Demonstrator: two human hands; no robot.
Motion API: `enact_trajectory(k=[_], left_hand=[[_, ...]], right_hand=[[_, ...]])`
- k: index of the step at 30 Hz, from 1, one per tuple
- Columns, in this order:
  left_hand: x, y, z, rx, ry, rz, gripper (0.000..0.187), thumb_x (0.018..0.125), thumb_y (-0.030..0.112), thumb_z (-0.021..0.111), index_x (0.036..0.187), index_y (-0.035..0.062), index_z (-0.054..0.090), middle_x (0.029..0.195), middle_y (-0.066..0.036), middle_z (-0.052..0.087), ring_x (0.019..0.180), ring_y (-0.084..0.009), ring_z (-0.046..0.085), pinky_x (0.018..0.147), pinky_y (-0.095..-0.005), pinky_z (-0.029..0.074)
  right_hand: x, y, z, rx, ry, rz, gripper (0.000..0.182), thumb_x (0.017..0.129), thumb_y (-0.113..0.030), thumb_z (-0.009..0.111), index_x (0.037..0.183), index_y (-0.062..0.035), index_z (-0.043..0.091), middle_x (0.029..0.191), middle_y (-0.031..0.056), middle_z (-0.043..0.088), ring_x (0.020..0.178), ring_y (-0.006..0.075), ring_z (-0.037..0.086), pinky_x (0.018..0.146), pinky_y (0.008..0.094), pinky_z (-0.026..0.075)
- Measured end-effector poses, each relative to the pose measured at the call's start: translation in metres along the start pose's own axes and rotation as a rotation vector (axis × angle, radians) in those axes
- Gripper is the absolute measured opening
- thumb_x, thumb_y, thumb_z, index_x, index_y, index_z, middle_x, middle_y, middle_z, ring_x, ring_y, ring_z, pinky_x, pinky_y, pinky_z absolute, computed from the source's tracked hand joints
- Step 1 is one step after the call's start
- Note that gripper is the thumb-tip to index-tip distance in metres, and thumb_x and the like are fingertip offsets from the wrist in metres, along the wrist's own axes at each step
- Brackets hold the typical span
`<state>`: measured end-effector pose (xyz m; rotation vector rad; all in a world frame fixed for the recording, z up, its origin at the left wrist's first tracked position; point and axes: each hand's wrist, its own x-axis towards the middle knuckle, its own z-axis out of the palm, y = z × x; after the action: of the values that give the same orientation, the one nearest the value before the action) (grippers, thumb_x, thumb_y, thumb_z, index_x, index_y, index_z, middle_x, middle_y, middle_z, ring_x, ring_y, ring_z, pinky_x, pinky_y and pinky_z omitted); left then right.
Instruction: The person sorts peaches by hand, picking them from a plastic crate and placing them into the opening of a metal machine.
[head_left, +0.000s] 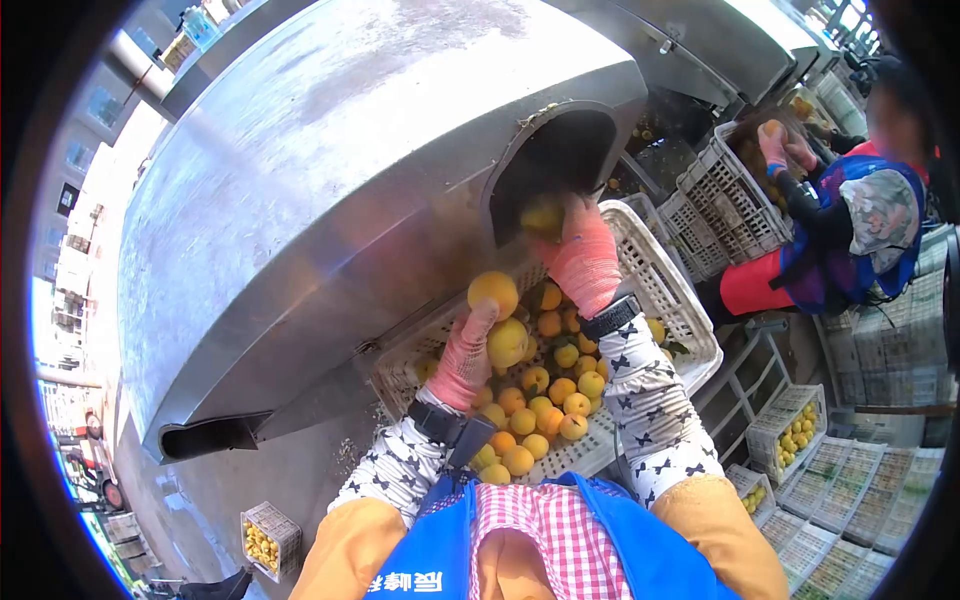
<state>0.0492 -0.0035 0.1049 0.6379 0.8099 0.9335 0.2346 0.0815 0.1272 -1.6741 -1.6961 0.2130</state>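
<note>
My left hand (463, 362), in a pink glove, is closed around a yellow peach (493, 294). A second peach (508, 343) sits just below it, against the same hand. My right hand (585, 258), also gloved in pink, reaches into the dark opening (552, 150) of a large metal housing. At its fingers is a greenish-yellow peach (543, 217), partly shaded and blurred. Beneath both hands stands a white plastic crate (690, 335) with many loose yellow and orange peaches (537, 408) in it.
The metal housing (350, 130) fills the left and top. To the right, a co-worker (850, 215) handles fruit over another crate (735, 190). Crates of fruit stand at lower right (787, 430) and lower left (272, 540). A metal frame (745, 380) stands beside my crate.
</note>
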Motion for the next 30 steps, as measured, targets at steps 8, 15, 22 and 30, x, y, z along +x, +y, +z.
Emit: enact_trajectory(k=[8,15,22,30], left_hand=[[0.000,0.005,-0.009,0.192,0.024,0.169,0.060,0.082,0.046,0.079,0.123,0.0063,0.060,0.107,-0.002,0.065,0.096,-0.0136,0.062,0.085,-0.0296,0.050],[0.015,0.019,0.009,1.182,0.128,0.495,0.071,0.078,0.044,0.083,0.129,0.0024,0.057,0.120,-0.007,0.066,0.112,-0.0178,0.060,0.097,-0.0359,0.047],[0.010,0.025,0.021,-0.059,-0.269,0.089,0.049,0.094,0.031,0.067,0.132,0.0025,0.056,0.125,-0.007,0.063,0.112,-0.0160,0.061,0.096,-0.0342,0.051],[0.029,0.032,0.029,0.242,-0.214,0.245,0.039,0.101,0.028,0.055,0.131,0.0036,0.057,0.121,-0.008,0.064,0.109,-0.0168,0.063,0.094,-0.0322,0.054]], right_hand=[[0.036,-0.009,-0.002,0.303,0.074,-0.148,0.060,0.079,-0.028,0.079,0.126,0.0034,0.058,0.121,0.0263,0.058,0.109,0.0396,0.061,0.090,0.0421,0.052],[-0.055,-0.023,-0.053,0.628,-0.374,-0.021,0.064,0.078,-0.025,0.079,0.133,-0.0014,0.058,0.121,0.0149,0.062,0.112,0.0272,0.062,0.098,0.0346,0.049],[-0.060,-0.026,-0.073,0.435,-0.270,-0.046,0.071,0.076,-0.021,0.079,0.139,-0.0020,0.052,0.129,0.0163,0.058,0.121,0.0289,0.058,0.103,0.0363,0.046],[-0.022,-0.035,-0.071,0.516,-0.165,-0.054,0.059,0.076,-0.022,0.076,0.129,-0.0007,0.059,0.118,0.0153,0.061,0.108,0.0291,0.062,0.094,0.0372,0.050]])
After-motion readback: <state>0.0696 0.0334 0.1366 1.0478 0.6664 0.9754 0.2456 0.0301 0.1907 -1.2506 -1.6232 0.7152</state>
